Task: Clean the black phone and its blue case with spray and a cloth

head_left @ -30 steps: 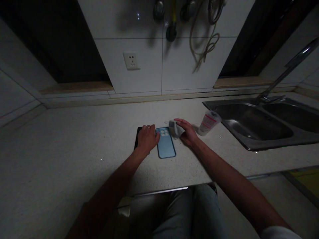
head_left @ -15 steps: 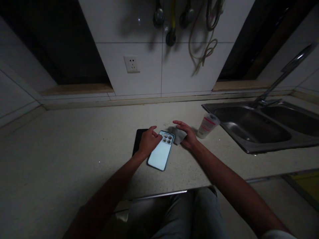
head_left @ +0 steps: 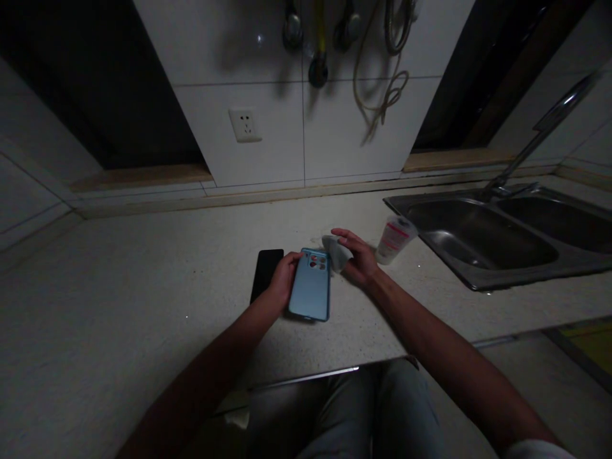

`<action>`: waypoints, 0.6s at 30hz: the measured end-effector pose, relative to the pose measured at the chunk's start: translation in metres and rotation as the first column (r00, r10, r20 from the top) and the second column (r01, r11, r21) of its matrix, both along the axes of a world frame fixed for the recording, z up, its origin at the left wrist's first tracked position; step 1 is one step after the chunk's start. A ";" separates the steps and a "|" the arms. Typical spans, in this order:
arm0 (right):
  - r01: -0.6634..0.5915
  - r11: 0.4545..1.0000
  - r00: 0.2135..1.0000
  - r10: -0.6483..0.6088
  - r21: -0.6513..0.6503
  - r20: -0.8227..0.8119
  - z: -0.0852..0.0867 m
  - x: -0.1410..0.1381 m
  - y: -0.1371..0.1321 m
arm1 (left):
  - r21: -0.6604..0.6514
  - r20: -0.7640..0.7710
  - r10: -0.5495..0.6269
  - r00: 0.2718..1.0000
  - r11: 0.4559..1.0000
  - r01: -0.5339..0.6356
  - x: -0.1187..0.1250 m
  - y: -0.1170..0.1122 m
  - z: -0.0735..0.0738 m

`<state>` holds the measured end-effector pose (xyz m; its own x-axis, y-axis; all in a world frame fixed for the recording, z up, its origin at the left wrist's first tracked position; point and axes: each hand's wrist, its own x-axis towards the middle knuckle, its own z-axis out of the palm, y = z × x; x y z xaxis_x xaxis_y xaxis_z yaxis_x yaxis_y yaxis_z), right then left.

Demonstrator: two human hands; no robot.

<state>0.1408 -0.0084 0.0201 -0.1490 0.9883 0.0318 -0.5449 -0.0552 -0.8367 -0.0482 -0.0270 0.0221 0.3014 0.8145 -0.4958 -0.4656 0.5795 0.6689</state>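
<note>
Currently, the left hand is pinching a phone case along its upper left edge, the fingers mostly hiding behind it. The case is sitting at the middle of the pale, finely speckled surface, its lower end lifting slightly and casting a thin shadow. Material: smooth, bluish, looking like plastic; rounded corners, a darker rim, a cluster of round camera openings near the top with reddish patches showing through.

The right hand is holding a grey cloth between curled fingers and thumb, the index finger reaching out along the top. The cloth is looking thin and limp, folding softly, its near edge hanging just beside the case's upper right corner; whether the two are touching I cannot tell.

A black phone, a flat glossy slab, is lying to the left of the case, the left hand partly covering its right side.

Containers: a clear plastic cup with red printing is standing just beyond the right hand, narrowing toward its base; its contents are too dim to tell. Farther right, a stainless steel sink is showing two rounded basins, the nearer one catching a dull gleam. A chrome faucet is rising behind them.
</note>
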 end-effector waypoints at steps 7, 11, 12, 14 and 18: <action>-0.089 0.996 0.995 0.090 0.022 -0.040 0.003 -0.007 -0.007 | 0.113 0.195 0.073 0.978 0.989 -0.096 0.010 -0.010 0.012; -0.096 0.995 0.995 0.096 0.024 -0.033 0.003 -0.008 -0.009 | 0.089 0.275 0.014 0.961 0.995 -0.040 0.014 -0.016 0.016; -0.085 0.996 0.996 0.085 0.029 -0.019 0.002 -0.008 -0.008 | 0.084 0.288 0.006 0.957 0.996 -0.032 0.014 -0.016 0.016; -0.048 0.998 0.998 0.046 0.034 0.053 -0.001 -0.008 -0.006 | 0.074 0.310 0.000 0.951 0.997 -0.024 0.013 -0.017 0.014; 0.105 0.987 0.946 -0.137 0.120 0.294 -0.011 -0.009 -0.002 | 0.043 0.346 -0.033 0.938 0.999 0.019 0.013 -0.019 0.010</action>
<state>0.1316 -0.0109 0.0095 -0.0466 0.9933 0.1054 -0.2646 0.0895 -0.9602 -0.0353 -0.0461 0.0317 0.4700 0.8204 -0.3256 -0.6578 0.5715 0.4906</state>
